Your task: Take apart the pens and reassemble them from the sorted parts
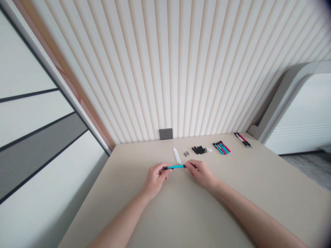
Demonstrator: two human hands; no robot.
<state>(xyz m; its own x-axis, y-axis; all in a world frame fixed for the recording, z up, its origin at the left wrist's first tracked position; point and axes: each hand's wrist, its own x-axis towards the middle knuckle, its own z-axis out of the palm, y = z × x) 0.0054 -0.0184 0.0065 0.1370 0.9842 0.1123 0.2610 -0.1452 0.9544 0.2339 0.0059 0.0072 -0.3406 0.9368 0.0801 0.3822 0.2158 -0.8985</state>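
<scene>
A teal pen barrel [176, 166] with black ends is held level between my two hands, above the middle of the table. My left hand [156, 177] pinches its left black end, with thumb and fingers closed. On the other side, my right hand [200, 172] grips the black right end between thumb and forefinger. Just behind the barrel lie several thin white ink refills [177, 156]. Small grey metal parts [186, 153] rest right of the refills, followed by a row of black rubber grips [199, 150] and small clear pieces [209, 150].
Several teal and red pen barrels [221, 147] lie farther right on the beige table [165, 220]. Two pens [243, 140], one white and one red, sit at the back right. A dark socket [166, 133] is on the ribbed wall behind. A white panelled cabinet [38, 172] stands left.
</scene>
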